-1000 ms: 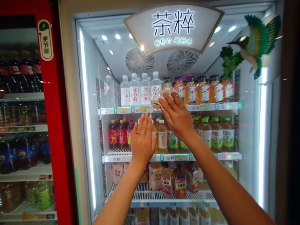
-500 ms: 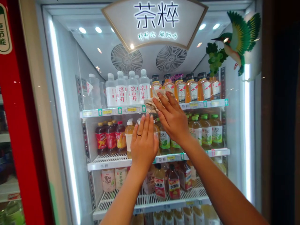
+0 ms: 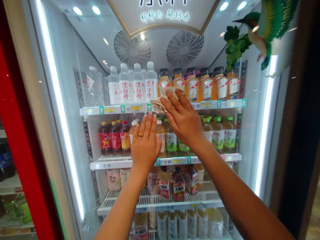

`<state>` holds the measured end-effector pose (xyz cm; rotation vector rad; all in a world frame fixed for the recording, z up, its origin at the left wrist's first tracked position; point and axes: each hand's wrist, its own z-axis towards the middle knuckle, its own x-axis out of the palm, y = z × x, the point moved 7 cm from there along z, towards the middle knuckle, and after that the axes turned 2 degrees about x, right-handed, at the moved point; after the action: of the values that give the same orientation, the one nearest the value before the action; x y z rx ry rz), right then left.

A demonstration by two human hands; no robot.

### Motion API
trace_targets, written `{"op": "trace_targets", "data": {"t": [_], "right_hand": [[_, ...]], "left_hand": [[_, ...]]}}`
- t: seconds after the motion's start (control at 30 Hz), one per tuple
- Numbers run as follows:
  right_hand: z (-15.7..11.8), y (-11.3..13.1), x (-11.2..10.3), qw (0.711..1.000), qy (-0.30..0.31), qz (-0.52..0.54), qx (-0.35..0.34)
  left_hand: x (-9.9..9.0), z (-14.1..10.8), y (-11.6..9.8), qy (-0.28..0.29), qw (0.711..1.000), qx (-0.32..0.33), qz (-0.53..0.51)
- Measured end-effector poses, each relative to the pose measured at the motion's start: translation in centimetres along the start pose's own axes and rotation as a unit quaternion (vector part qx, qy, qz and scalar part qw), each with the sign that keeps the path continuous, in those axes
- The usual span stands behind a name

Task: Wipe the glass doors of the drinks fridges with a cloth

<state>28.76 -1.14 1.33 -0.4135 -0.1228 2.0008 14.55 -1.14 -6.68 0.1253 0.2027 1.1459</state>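
Observation:
My right hand (image 3: 183, 116) lies with its fingers stretched out over a crumpled beige cloth (image 3: 157, 105), pressing it to the clear glass door of a lit drinks cooler. The cloth pokes out past the fingertips and to their left. My left hand (image 3: 146, 138), a ring on one finger, is held flat at the glass a little lower and to the left, with nothing in it. Behind the glass, the cloth overlaps the upper shelf edge (image 3: 115, 109), near white-labelled water bottles (image 3: 138, 87) and amber bottles with black caps (image 3: 205, 86).
Lower shelves hold red-labelled bottles (image 3: 115, 137), green-capped tea bottles (image 3: 229, 133) and several others. A bird decoration (image 3: 261, 31) with green leaves is at the upper right. A fan-shaped sign (image 3: 165, 16) hangs at the top. A red upright (image 3: 22, 143) stands left of the cooler.
The view has tilted down and come nearer, so the sign is cut off at the top and a lower shelf shows more. My left hand has slid slightly left; the cloth stays under my right hand.

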Motion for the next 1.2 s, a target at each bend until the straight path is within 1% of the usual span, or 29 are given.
{"op": "trace_targets", "data": {"t": [0.1,0.17,0.23,0.33,0.47,0.57,0.7,0.8,0.9,1.03,1.13,1.2], "right_hand": [[-1.0,0.3,0.1,0.999,0.027,0.006,-0.032],[-2.0,-0.1,-0.1,0.998,0.037,0.007,-0.049],[-2.6,-0.8,-0.5,0.998,0.034,0.006,-0.053],[-1.9,-1.6,-0.6,0.999,0.008,0.008,-0.041],[-0.5,-1.0,-0.2,0.999,-0.023,0.02,-0.033],[-1.2,-0.6,0.2,0.998,-0.007,0.033,-0.052],[-2.8,-1.5,-0.2,0.997,0.012,0.044,-0.069],[-2.7,-2.2,-0.3,0.998,-0.001,0.045,-0.042],[-1.9,-1.8,0.0,0.998,-0.014,0.05,-0.019],[-2.1,-0.9,0.5,0.997,0.001,0.064,-0.045],[-2.9,-1.4,0.2,0.996,0.012,0.061,-0.065],[-3.1,-1.9,-0.2,0.996,0.009,0.055,-0.065]], "left_hand": [[0.1,-0.1,0.1,0.0,1.0,0.002,0.003],[0.1,-0.1,0.1,0.0,1.0,0.004,0.007],[0.0,-0.1,0.1,-0.001,1.0,0.006,0.012],[-0.1,0.0,0.0,-0.007,1.0,0.01,0.026],[-0.1,0.0,0.0,-0.006,0.999,0.009,0.042],[-0.1,0.0,0.0,-0.005,0.999,0.01,0.046],[0.0,0.0,0.1,-0.006,0.999,0.008,0.044],[0.0,0.0,0.1,-0.01,0.999,0.007,0.047],[-0.1,0.0,0.1,-0.01,0.999,0.005,0.05],[0.0,0.0,0.1,-0.005,0.999,0.004,0.046],[0.0,-0.1,0.2,-0.005,0.999,0.002,0.044],[0.0,-0.1,0.2,-0.002,0.999,0.001,0.041]]}}
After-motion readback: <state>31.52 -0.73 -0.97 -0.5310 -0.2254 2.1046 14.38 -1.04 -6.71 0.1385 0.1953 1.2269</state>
